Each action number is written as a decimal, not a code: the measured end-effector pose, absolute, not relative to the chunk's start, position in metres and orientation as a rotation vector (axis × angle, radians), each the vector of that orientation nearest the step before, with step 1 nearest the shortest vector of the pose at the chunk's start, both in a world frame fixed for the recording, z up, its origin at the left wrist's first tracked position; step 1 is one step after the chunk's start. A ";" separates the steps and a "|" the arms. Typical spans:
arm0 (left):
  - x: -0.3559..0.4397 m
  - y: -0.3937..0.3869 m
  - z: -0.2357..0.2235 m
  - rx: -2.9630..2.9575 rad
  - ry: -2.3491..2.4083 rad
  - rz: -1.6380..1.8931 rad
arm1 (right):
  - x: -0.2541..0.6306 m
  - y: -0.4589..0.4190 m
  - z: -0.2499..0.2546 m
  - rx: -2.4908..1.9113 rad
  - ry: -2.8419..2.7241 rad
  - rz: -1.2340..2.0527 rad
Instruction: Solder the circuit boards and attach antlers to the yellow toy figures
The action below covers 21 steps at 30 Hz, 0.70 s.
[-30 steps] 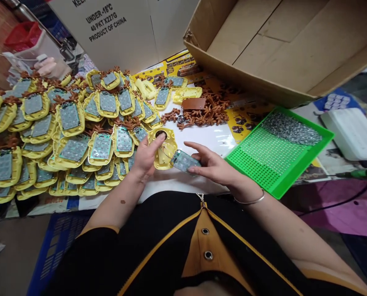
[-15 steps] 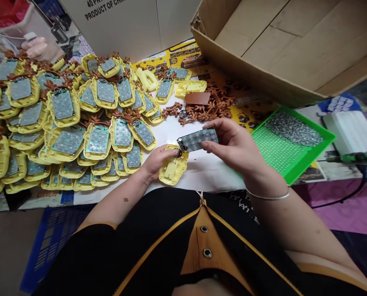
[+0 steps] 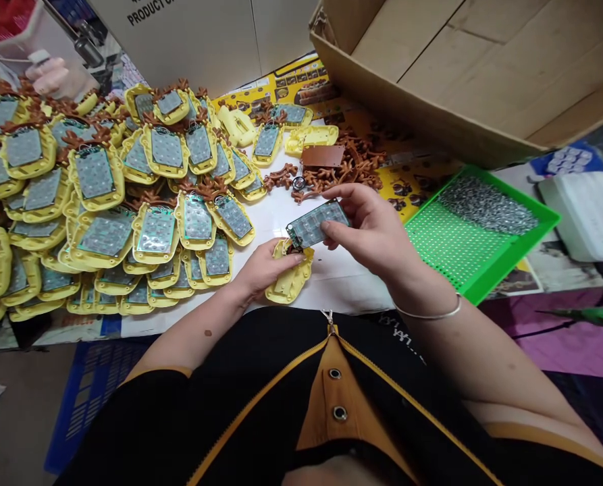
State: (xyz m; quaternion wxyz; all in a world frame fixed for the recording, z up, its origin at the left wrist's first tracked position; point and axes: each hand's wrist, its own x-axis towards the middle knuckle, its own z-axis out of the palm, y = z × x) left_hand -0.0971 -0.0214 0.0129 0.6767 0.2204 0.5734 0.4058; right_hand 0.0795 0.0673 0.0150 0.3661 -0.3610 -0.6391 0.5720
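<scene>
In the head view, my left hand point(image 3: 268, 270) grips a yellow plastic shell point(image 3: 288, 280) just above the table's front edge, its thumb lying across the shell's upper part. Between thumb and fingers, my right hand point(image 3: 364, 229) pinches a circuit board point(image 3: 311, 226) with a grey keypad sheet on its face. The board is tilted, its left end over the top of the shell; thin wires show near that end. Beyond the hands lie a loose brown board point(image 3: 323, 156), a small round speaker-like part point(image 3: 298, 183) and a pile of brown antler-shaped pieces point(image 3: 354, 169).
Stacked yellow shells fitted with boards point(image 3: 98, 175) fill the left side. A green tray point(image 3: 476, 290) of small metal screws point(image 3: 483, 206) stands at right. Behind is a large cardboard box point(image 3: 412, 111). A green-handled pointed tool point(image 3: 589, 314) juts in at the right edge.
My right hand has brought the circuit board left and tilted it, over the shell's top. My left thumb has shifted across the shell. The view has moved slightly, and the green-handled tool appears lower.
</scene>
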 end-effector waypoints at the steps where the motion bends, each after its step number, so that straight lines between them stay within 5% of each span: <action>1: -0.098 -0.021 0.013 0.480 1.291 0.918 | 0.080 0.066 0.017 -0.960 -1.604 1.491; 14: -0.100 -0.020 0.015 0.345 1.261 0.950 | 0.103 0.058 0.021 -0.922 -1.410 1.877; 21: -0.099 -0.020 0.015 0.332 1.266 0.927 | 0.110 0.048 0.025 -0.912 -2.042 0.868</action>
